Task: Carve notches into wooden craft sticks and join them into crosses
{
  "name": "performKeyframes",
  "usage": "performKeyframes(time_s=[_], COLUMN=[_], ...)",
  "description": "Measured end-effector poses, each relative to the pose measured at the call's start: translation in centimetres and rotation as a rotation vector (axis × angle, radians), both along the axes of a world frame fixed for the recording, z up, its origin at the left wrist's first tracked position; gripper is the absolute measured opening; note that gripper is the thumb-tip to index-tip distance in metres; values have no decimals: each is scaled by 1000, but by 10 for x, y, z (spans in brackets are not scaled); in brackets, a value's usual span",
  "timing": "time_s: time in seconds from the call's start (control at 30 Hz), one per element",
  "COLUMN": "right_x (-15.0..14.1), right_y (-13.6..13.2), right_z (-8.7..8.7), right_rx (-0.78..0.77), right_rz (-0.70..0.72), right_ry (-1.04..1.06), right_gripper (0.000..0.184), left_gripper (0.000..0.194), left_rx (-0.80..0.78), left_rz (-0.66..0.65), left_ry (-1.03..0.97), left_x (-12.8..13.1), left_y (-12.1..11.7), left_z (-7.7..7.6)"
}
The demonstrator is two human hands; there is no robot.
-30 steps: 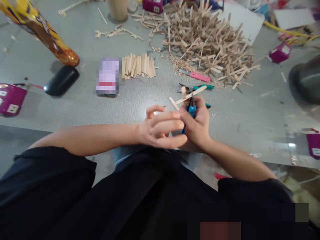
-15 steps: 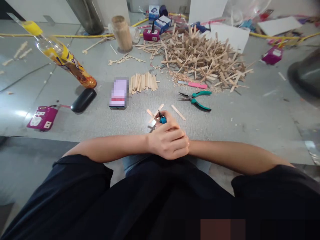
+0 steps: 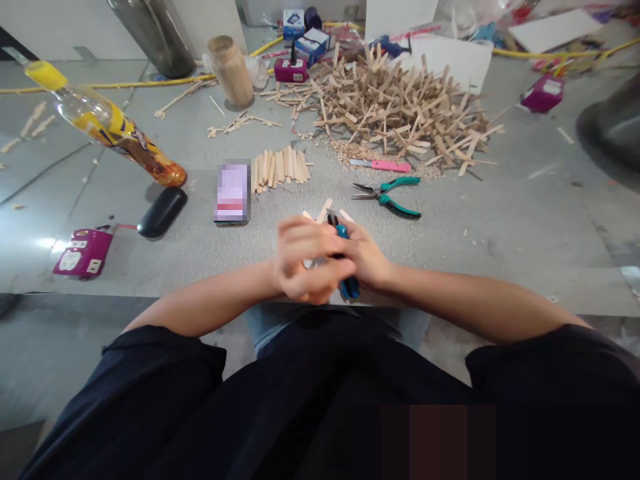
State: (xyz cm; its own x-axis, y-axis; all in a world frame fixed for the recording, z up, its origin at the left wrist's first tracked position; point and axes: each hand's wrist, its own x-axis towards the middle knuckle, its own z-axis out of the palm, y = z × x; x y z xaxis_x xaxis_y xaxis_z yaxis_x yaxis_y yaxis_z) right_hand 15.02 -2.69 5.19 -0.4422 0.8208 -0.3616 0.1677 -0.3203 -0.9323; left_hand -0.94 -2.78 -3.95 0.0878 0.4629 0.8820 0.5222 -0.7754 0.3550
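Both hands meet near the front edge of the grey table (image 3: pixel 500 220). My right hand (image 3: pixel 367 257) is closed round a blue-handled tool (image 3: pixel 345 263) whose tip points away from me. My left hand (image 3: pixel 303 260) curls against it from the left, fingers bent and a little smeared by motion; flat wooden sticks (image 3: pixel 325 210) stick out just beyond the fingers. I cannot tell exactly which fingers pinch the sticks.
Green-handled pliers (image 3: pixel 393 197) and a pink knife (image 3: pixel 383 165) lie beyond the hands. A big heap of wooden sticks (image 3: pixel 400 113), a neat row of sticks (image 3: pixel 280 167), a phone (image 3: pixel 231 193), a tilted bottle (image 3: pixel 110 127), a black case (image 3: pixel 163 211) and a magenta box (image 3: pixel 83 252) lie around.
The hands rose slightly from the table edge. My left hand, which covered the right, has shifted left, so the blue tool's handle now shows. The loose stick by the hands is hidden.
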Motion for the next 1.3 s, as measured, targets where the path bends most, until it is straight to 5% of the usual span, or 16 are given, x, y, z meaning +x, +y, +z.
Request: performKeyframes(time_s=[0.03, 0.07, 0.13, 0.3, 0.47, 0.8, 0.9, 1.07, 1.3], right_x=[5, 12, 29, 65, 75, 82, 86, 85, 76], right_y=[6, 12, 25, 57, 63, 79, 87, 84, 70], right_z=[0, 0, -1, -9, -16, -30, -31, -21, -9], right_rx=[-25, -50, -158, -406, -475, -535, -538, -213, 72], right_rz=[31, 67, 223, 496, 639, 820, 810, 551, 162], right_ry=[29, 61, 203, 493, 515, 527, 478, 476, 502], right_gripper=[41, 42, 44, 46, 41, 37, 38, 43, 45], left_gripper=[31, 39, 48, 38, 59, 68, 73, 64, 56], left_rx=[252, 297, 91, -352, -795, -898, -776, -578, -676], left_rz=[22, 64, 12, -488, -636, -709, -676, -302, -291], left_ry=[-124, -195, -166, 11, -32, -330, -482, -422, -259], left_x=[-10, -19, -28, -28, -22, -3, -7, -18, -15], left_y=[10, 20, 37, 51, 35, 22, 28, 36, 29], left_z=[10, 20, 33, 38, 44, 56, 64, 47, 31])
